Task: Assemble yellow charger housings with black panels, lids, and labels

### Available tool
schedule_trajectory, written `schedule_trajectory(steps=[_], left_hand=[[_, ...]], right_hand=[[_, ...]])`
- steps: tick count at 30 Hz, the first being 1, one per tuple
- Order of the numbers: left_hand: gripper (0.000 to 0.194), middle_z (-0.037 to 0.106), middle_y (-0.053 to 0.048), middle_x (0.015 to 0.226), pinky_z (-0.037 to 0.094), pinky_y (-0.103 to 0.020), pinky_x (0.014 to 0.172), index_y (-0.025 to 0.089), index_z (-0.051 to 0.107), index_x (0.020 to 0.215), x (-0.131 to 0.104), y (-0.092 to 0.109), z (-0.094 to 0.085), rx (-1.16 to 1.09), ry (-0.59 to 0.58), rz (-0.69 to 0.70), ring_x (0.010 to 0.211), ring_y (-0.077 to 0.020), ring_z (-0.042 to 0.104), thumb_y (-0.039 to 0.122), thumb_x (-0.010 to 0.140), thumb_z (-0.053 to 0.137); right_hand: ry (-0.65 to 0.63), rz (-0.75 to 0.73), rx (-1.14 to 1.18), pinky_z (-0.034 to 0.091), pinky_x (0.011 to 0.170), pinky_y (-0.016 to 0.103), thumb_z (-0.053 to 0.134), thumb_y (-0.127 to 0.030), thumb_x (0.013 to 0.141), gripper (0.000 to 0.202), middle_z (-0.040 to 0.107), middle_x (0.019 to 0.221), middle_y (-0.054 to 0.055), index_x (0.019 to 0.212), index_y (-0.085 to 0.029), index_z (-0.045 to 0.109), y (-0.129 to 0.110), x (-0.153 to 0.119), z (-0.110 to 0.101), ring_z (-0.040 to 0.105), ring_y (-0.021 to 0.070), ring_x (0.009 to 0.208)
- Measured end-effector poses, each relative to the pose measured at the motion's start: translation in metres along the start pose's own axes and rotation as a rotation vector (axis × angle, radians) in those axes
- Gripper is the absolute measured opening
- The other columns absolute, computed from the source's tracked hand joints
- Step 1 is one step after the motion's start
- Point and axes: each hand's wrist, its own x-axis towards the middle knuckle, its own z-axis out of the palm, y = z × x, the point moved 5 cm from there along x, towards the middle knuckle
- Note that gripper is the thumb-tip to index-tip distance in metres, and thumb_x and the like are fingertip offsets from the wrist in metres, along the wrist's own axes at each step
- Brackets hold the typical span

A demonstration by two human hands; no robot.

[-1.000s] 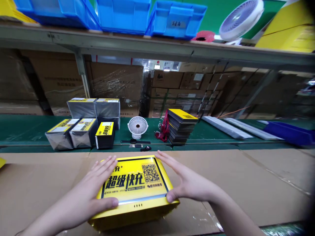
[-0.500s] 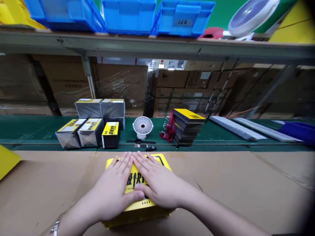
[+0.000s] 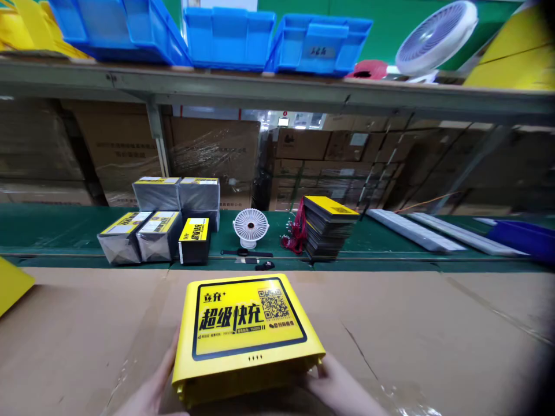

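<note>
A yellow plastic housing (image 3: 247, 370) carries a black-framed label (image 3: 251, 318) with black characters and a QR code on top. Its near side appears open and dark inside. My left hand (image 3: 156, 381) grips the left side, with most of its fingers hidden by the housing. At the near right corner, my right hand (image 3: 336, 384) holds the other side, its fingertips out of sight underneath. The housing is tilted a little, its near edge seeming raised from the cardboard sheet (image 3: 403, 335).
Behind the cardboard stand wrapped label stacks (image 3: 119, 240), a small white fan (image 3: 250, 226), a black strap (image 3: 247, 253) and a tall stack of yellow-topped plates (image 3: 332, 228) beside red wires (image 3: 297, 231). Blue bins (image 3: 229, 40) line the shelf above. A yellow part (image 3: 13, 286) lies far left.
Both hands have left the top of the housing, where they lay flat over the label, and moved down to its sides. The label is uncovered, and the housing's near edge looks lifted.
</note>
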Motion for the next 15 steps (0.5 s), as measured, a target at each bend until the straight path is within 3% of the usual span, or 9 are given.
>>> schedule_trajectory(steps=[2, 4, 6, 9, 10, 12, 14, 15], left_hand=[[0.11, 0.03, -0.009, 0.152, 0.009, -0.051, 0.117, 0.025, 0.01, 0.149, 0.002, -0.018, 0.011, -0.131, 0.044, -0.071, 0.142, -0.0335, 0.015, 0.063, 0.065, 0.069], [0.108, 0.025, -0.009, 0.154, 0.011, -0.051, 0.117, 0.024, 0.01, 0.149, 0.007, -0.019, 0.017, -0.235, 0.087, -0.089, 0.142, -0.0345, 0.014, 0.058, 0.067, 0.071], [0.107, 0.017, -0.008, 0.157, 0.018, -0.052, 0.115, 0.026, 0.005, 0.149, 0.016, -0.006, 0.02, -0.368, 0.108, -0.079, 0.141, -0.0365, 0.016, 0.053, 0.069, 0.07], [0.105, 0.011, -0.007, 0.158, 0.022, -0.05, 0.114, 0.025, 0.0, 0.149, 0.037, 0.024, 0.028, -0.501, 0.097, -0.042, 0.142, -0.0356, 0.016, 0.052, 0.073, 0.067], [0.102, 0.01, -0.007, 0.158, 0.02, -0.048, 0.116, 0.024, 0.001, 0.149, 0.044, 0.033, 0.032, -0.479, 0.106, -0.026, 0.143, -0.0334, 0.012, 0.053, 0.075, 0.064], [0.09, 0.004, -0.005, 0.159, 0.01, -0.044, 0.118, 0.02, 0.005, 0.15, 0.057, 0.046, 0.042, -0.355, 0.126, 0.01, 0.144, -0.0283, 0.002, 0.054, 0.082, 0.055], [0.079, 0.001, -0.003, 0.158, 0.004, -0.042, 0.118, 0.019, 0.01, 0.149, 0.069, 0.052, 0.055, -0.191, 0.109, 0.054, 0.144, -0.0234, -0.003, 0.056, 0.088, 0.043], [0.074, 0.003, -0.003, 0.158, 0.006, -0.04, 0.118, 0.019, 0.013, 0.149, 0.075, 0.053, 0.06, -0.098, 0.08, 0.072, 0.144, -0.0213, 0.0, 0.056, 0.09, 0.037]], right_hand=[[0.151, 0.065, -0.066, 0.051, 0.089, 0.04, 0.054, -0.033, 0.077, 0.03, 0.07, 0.101, 0.014, 0.096, -0.014, 0.068, 0.018, -0.001, 0.003, 0.063, 0.0297, 0.103], [0.212, 0.056, -0.143, 0.054, 0.076, 0.035, 0.049, -0.036, 0.081, 0.029, 0.072, 0.085, 0.011, 0.085, -0.015, 0.068, 0.017, 0.0, -0.003, 0.067, 0.0283, 0.087], [0.278, 0.009, -0.215, 0.055, 0.068, 0.031, 0.047, -0.042, 0.085, 0.034, 0.072, 0.087, 0.01, 0.096, -0.017, 0.067, 0.003, 0.001, -0.017, 0.067, 0.0256, 0.082], [0.522, -0.153, -0.376, 0.055, 0.078, 0.033, 0.044, -0.043, 0.09, 0.047, 0.065, 0.117, 0.009, 0.132, -0.022, 0.048, -0.034, -0.004, -0.03, 0.065, 0.0239, 0.099], [0.605, -0.257, -0.47, 0.053, 0.085, 0.036, 0.046, -0.042, 0.09, 0.052, 0.06, 0.126, 0.01, 0.138, -0.022, 0.041, -0.047, -0.006, -0.025, 0.061, 0.0248, 0.107], [0.67, -0.573, -0.707, 0.044, 0.098, 0.042, 0.051, -0.041, 0.088, 0.061, 0.052, 0.135, 0.011, 0.142, -0.019, 0.034, -0.072, -0.012, 0.007, 0.052, 0.0274, 0.12], [0.647, -0.849, -0.934, 0.033, 0.106, 0.044, 0.053, -0.039, 0.087, 0.058, 0.056, 0.13, 0.009, 0.141, -0.023, 0.04, -0.079, -0.016, 0.05, 0.052, 0.0277, 0.118], [0.658, -0.909, -1.006, 0.03, 0.106, 0.045, 0.051, -0.038, 0.088, 0.051, 0.061, 0.123, 0.007, 0.138, -0.028, 0.044, -0.074, -0.017, 0.066, 0.056, 0.0266, 0.112]])
